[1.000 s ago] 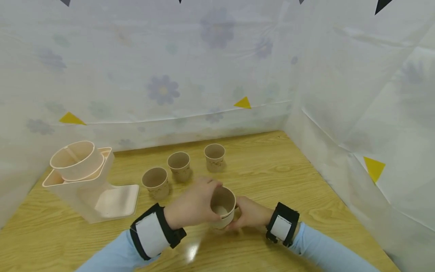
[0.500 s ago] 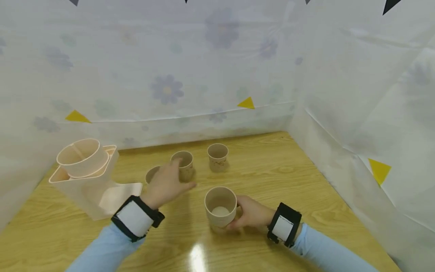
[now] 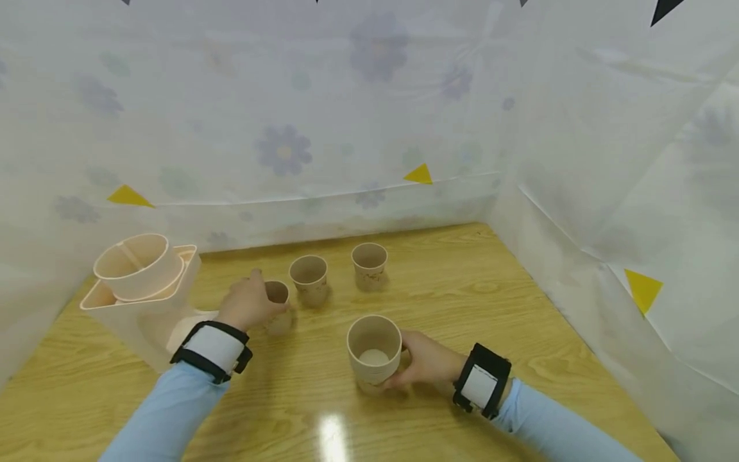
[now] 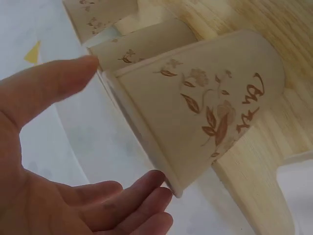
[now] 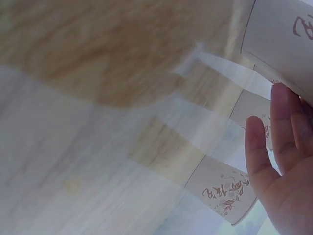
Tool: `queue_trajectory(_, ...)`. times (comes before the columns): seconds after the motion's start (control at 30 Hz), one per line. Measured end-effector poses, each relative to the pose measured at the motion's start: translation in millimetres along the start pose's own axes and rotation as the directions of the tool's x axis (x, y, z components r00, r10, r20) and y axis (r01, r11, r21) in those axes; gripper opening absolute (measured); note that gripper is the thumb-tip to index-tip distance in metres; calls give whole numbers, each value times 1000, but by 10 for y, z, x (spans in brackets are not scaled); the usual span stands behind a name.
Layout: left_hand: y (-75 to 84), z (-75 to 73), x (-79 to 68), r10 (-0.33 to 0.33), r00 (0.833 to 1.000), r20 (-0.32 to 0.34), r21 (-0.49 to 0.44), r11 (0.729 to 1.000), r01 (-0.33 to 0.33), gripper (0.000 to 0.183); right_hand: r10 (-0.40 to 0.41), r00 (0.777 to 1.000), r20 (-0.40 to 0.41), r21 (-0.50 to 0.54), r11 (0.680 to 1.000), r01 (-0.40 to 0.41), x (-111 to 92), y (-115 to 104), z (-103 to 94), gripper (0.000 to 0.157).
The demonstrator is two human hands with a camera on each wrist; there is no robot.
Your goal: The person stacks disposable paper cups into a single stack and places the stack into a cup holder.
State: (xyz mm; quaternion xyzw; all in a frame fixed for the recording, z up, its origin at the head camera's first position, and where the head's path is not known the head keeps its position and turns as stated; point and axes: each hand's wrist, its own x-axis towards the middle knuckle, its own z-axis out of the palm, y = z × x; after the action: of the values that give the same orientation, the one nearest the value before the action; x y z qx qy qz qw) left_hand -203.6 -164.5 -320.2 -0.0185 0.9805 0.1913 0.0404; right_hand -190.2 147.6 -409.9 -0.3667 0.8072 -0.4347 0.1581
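In the head view my right hand [image 3: 430,360] holds a beige paper cup [image 3: 374,367] upright near the middle of the table, thumb at the front and fingers at its right side. An edge low on this cup suggests another under it, but that is unclear. My left hand [image 3: 245,301] is at another paper cup [image 3: 278,294] on the left. The left wrist view shows its thumb and fingers [image 4: 146,183] spread on either side of the rim of this flower-printed cup [image 4: 195,107], fingertips at the rim. The hand partly hides it in the head view.
Two more paper cups, a nearer one [image 3: 310,282] and a farther one [image 3: 369,264], stand at the back. At the left is a pale plastic stand [image 3: 133,314] carrying a round container [image 3: 138,266]. White patterned sheets [image 3: 346,128] enclose the wooden table [image 3: 462,295].
My left hand has left the cup at the right hand and moved left to the leftmost standing cup. The right hand keeps its hold in nearly the same place.
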Motion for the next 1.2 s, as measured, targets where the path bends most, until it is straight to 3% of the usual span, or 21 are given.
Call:
queue_trajectory(0.27, -58, 66, 19, -3, 1000, -23, 12, 1000, 3, 89, -1, 1000, 12, -2, 1000, 1, -15, -1, -1, 68)
queue_trajectory(0.53, -150, 64, 106, 10, 1000, 17, 21, 1000, -11, 96, 3, 1000, 16, 0, 1000, -3, -19, 13, -11, 67)
queue_trajectory(0.67, -90, -29, 3, 39, 999, -12, 11, 999, -39, 93, 0, 1000, 17, -4, 1000, 0, -26, 8, -14, 67)
queue_trajectory(0.8, 90, -188, -223, 110, 993, -52, -2, 994, -111, 93, -5, 1000, 18, -9, 1000, 5, -39, -10, -9, 66)
queue_trajectory(0.97, 448, -409, -544, 253, 960, -119, -62, 963, -262, 92, -14, 1000, 11, -31, 999, 14, -44, -21, -9, 64)
queue_trajectory(1.2, 923, -545, -833, 424, 886, -186, -107, 888, -447, 85, -18, 1000, -4, -67, 998, 18, -37, -24, -14, 61)
